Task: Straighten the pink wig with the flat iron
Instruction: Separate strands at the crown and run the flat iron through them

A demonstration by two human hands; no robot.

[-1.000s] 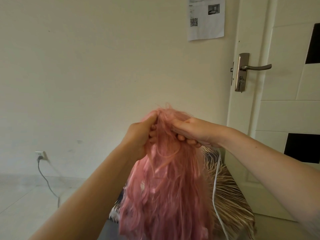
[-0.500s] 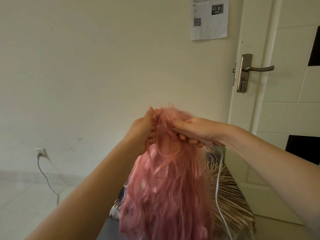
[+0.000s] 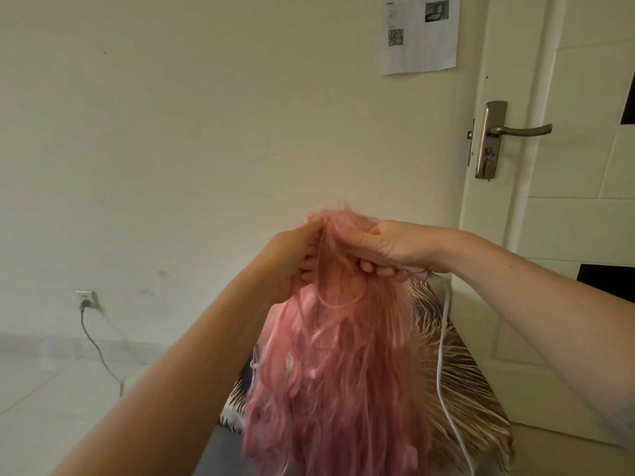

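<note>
We are holding the pink wig (image 3: 340,355) up at chest height, and over the last second very little has shifted: both hands sit at its crown as before, only the view has tipped a touch. Our left hand (image 3: 285,262) has its fingers (image 3: 307,274) curled into the top strands, gripping them. Our right hand (image 3: 395,247) is wrapped round the flat iron (image 3: 417,269), whose pink tail end and white cord (image 3: 443,338) peek out below the palm. By our reckoning the pass has not started; we are sectioning. Behind the hair lies a striped cushion (image 3: 460,389). Far left, a wall socket (image 3: 86,298) carries a plug; on the right, the white door (image 3: 567,207) with its lever handle (image 3: 522,130), and a notice (image 3: 419,32) on the wall.
</note>
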